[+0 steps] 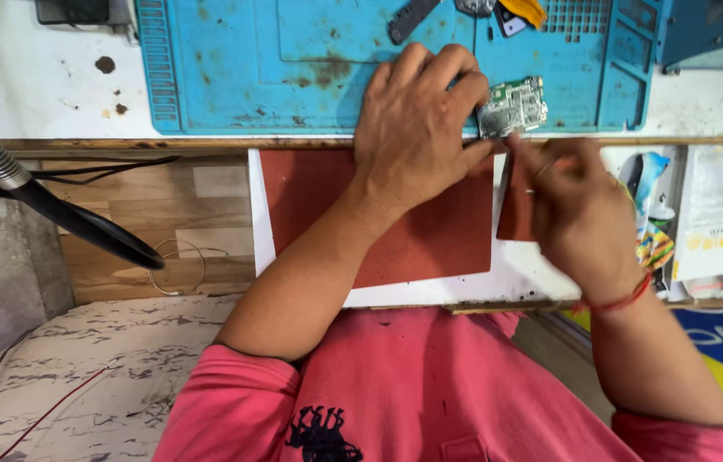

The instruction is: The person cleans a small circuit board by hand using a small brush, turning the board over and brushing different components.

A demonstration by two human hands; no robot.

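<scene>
The white bench (36, 85) carries a blue silicone repair mat (293, 68), stained and worn. At its near edge the left hand (417, 128) presses a small green circuit board (513, 106) flat, fingers closed on it. The right hand (579, 210) (blurred) comes in pinched beside the board; what it pinches I cannot tell. A firm left-hand hold and a light, steady right-hand touch look wise.

The work mat (293, 68) is bright blue with brown stains. The circuit board (513, 105) is green with silver patches. A brick-red sheet (430, 231) lies over white. The shirt (430, 402) is pink with a small dark animal print (horses, perhaps). A red thread (622, 302) circles one wrist. The cloth (122, 368) below is white with grey marbling.
</scene>
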